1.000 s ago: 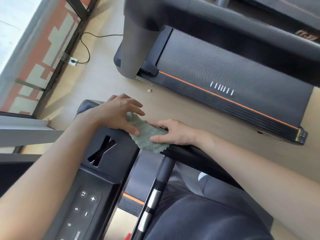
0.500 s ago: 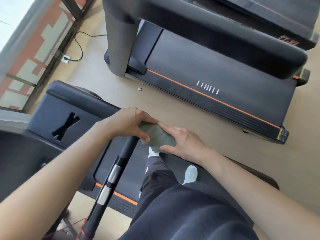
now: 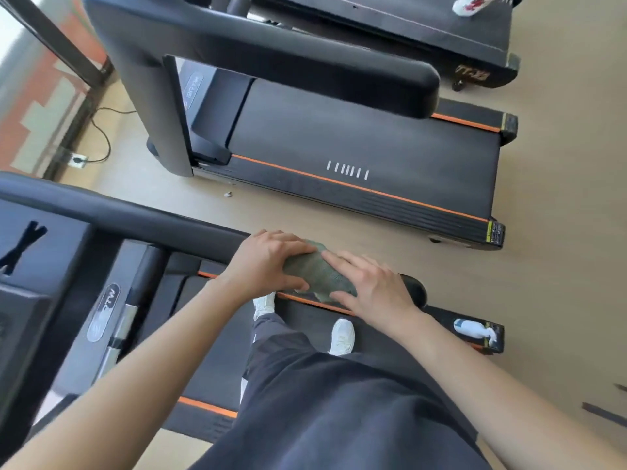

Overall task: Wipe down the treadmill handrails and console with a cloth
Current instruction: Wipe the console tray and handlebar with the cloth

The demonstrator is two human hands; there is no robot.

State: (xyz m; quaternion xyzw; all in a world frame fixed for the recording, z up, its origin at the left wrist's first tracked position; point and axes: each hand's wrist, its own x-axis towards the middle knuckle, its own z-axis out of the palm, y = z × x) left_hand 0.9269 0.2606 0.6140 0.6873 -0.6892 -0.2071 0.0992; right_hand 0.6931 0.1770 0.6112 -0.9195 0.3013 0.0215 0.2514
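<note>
A grey-green cloth point(image 3: 315, 271) is wrapped over the black padded handrail point(image 3: 142, 217) of the treadmill I stand on, close to the rail's rounded rear end point(image 3: 415, 290). My left hand point(image 3: 268, 262) curls over the rail and grips the cloth's near end. My right hand point(image 3: 369, 284) lies on the cloth's other end with its fingers fairly straight, pressing it to the rail. The console point(image 3: 37, 252) with its X-shaped cutout is at the far left.
A spray bottle point(image 3: 475, 330) lies on the rear corner of my treadmill's deck. A second treadmill point(image 3: 356, 154) stands parallel across a strip of tan floor, a third behind it. A wall socket with cable point(image 3: 79, 161) is at the left.
Both hands with the cloth have slid along the handrail away from the console toward the rail's rear end. The view has swung so the console now sits far left.
</note>
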